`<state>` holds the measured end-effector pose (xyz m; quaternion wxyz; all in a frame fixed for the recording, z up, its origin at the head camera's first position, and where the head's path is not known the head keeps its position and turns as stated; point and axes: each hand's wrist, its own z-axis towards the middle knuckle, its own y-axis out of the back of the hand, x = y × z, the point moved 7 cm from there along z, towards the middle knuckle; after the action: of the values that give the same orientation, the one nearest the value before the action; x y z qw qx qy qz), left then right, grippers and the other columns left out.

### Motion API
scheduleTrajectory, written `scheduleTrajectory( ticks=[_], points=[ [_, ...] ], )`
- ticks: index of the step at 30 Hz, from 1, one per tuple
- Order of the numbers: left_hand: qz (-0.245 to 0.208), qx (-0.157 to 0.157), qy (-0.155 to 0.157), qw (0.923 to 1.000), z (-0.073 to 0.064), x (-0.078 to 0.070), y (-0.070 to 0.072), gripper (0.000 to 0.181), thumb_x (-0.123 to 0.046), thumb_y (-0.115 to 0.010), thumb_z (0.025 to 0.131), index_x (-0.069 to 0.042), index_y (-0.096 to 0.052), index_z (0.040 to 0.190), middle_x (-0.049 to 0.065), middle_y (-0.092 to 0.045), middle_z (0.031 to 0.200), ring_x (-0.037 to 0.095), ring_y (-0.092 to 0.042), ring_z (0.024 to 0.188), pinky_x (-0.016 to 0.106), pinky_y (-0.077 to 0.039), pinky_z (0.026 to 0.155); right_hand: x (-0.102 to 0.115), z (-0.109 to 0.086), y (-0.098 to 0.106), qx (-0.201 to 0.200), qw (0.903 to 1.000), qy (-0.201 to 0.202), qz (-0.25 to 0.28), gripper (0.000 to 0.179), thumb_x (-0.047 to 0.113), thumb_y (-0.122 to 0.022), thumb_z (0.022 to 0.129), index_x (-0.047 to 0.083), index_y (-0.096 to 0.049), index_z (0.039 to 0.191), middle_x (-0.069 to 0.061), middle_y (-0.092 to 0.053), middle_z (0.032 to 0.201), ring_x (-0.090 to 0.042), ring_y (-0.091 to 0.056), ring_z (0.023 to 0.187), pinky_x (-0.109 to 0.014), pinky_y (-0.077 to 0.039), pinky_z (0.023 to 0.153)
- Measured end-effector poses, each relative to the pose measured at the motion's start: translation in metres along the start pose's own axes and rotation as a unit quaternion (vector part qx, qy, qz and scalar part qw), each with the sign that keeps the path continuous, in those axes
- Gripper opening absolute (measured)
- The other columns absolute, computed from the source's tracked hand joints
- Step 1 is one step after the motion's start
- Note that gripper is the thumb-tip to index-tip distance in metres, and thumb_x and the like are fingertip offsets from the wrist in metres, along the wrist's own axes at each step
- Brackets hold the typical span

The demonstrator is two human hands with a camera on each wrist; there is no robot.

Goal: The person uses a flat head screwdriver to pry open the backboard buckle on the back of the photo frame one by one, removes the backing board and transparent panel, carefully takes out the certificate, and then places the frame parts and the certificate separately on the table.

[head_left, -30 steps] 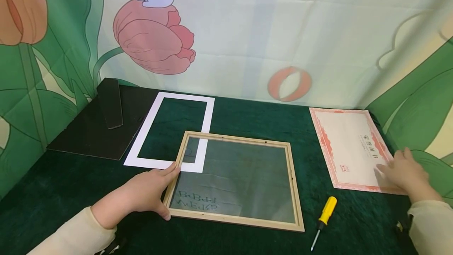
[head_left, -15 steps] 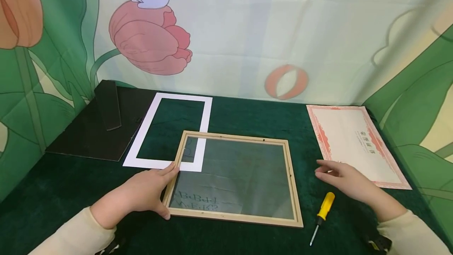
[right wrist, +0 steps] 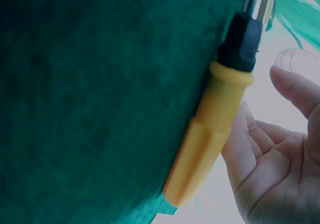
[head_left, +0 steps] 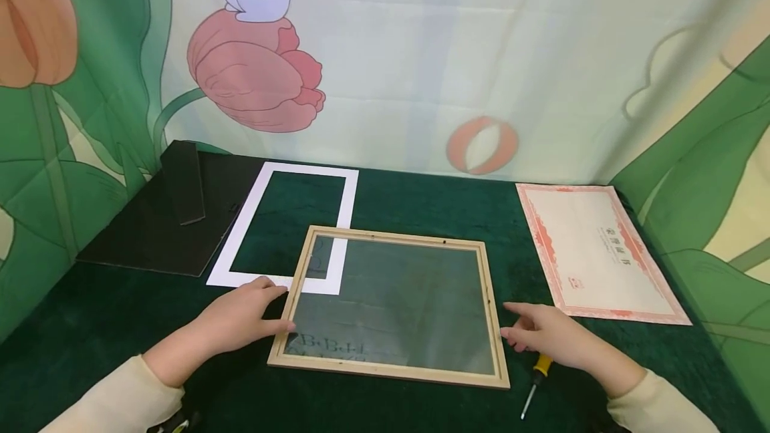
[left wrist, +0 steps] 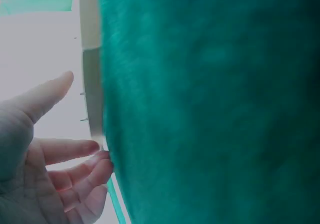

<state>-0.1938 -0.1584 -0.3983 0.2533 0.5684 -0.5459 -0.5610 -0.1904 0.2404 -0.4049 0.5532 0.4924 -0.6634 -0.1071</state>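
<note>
A light wooden picture frame (head_left: 385, 371) with a clear pane (head_left: 415, 299) in it lies flat on the dark green cloth. At its left side is my left hand (head_left: 240, 316), fingers relaxed, thumb over the frame's edge; the left wrist view shows the fingertips beside the wooden side (left wrist: 92, 83). My right hand (head_left: 553, 334) is at the right side, index finger and thumb pointing toward the wood, fingers loose. Under that hand lies a yellow-handled screwdriver (head_left: 543, 365), its handle partly hidden in the head view but plain in the right wrist view.
A white mat (head_left: 238, 232) lies behind and partly beneath the frame. Back left is a black backing board (head_left: 138, 232) with a stand leg (head_left: 185, 186). A red-bordered certificate (head_left: 583, 246) lies at the right. A printed curtain (head_left: 385, 52) rises behind.
My right hand has come leftward from the certificate, past the screwdriver, to the frame's right side. My left hand has eased its fingers, the thumb shifting up along the left edge.
</note>
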Motion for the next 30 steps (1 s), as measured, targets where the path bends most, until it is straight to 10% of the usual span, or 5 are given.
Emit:
scheduleTrajectory(
  ticks=[7, 18, 25, 30],
  points=[
    [-0.017, 0.002, 0.040, 0.9991, 0.007, 0.000, -0.009, 0.038, -0.034, -0.074, 0.078, -0.004, -0.062, 0.099, -0.002, -0.054, 0.069, 0.012, -0.048, 0.057, 0.028, -0.040, 0.051, 0.004, 0.005, -0.006, 0.014, 0.9999, 0.002, -0.003, 0.063, 0.028, -0.064, 0.088, -0.015, -0.043, 0.129, 0.003, -0.064, 0.072, -0.013, -0.060, 0.066, -0.028, -0.049, 0.058],
    [-0.033, 0.022, 0.042, 0.9983, 0.013, -0.003, -0.010, 0.019, -0.018, -0.059, 0.089, -0.009, -0.056, 0.072, 0.002, -0.049, 0.056, 0.014, -0.047, 0.048, 0.027, -0.038, 0.047, 0.006, 0.004, -0.009, 0.029, 0.9995, -0.010, -0.002, 0.063, 0.029, -0.065, 0.088, -0.014, -0.044, 0.129, 0.002, -0.063, 0.072, -0.015, -0.057, 0.065, -0.028, -0.045, 0.056],
    [-0.125, -0.010, 0.029, 0.9917, 0.010, -0.002, -0.001, 0.016, -0.012, -0.058, 0.087, -0.008, -0.053, 0.072, 0.002, -0.051, 0.054, 0.014, -0.051, 0.045, 0.026, -0.041, 0.045, 0.005, 0.002, -0.008, 0.041, 0.9987, -0.007, 0.031, 0.062, 0.028, -0.063, 0.089, -0.015, -0.043, 0.129, 0.000, -0.065, 0.077, -0.016, -0.061, 0.070, -0.032, -0.052, 0.065],
    [-0.241, -0.005, 0.021, 0.9702, 0.011, 0.004, 0.002, 0.017, -0.016, -0.056, 0.090, 0.000, -0.055, 0.094, 0.005, -0.058, 0.062, 0.017, -0.056, 0.049, 0.029, -0.046, 0.047, 0.001, 0.000, -0.007, 0.043, 0.9976, -0.017, 0.052, 0.062, 0.028, -0.062, 0.090, -0.015, -0.041, 0.131, -0.001, -0.066, 0.080, -0.018, -0.062, 0.072, -0.035, -0.053, 0.068]
  ],
)
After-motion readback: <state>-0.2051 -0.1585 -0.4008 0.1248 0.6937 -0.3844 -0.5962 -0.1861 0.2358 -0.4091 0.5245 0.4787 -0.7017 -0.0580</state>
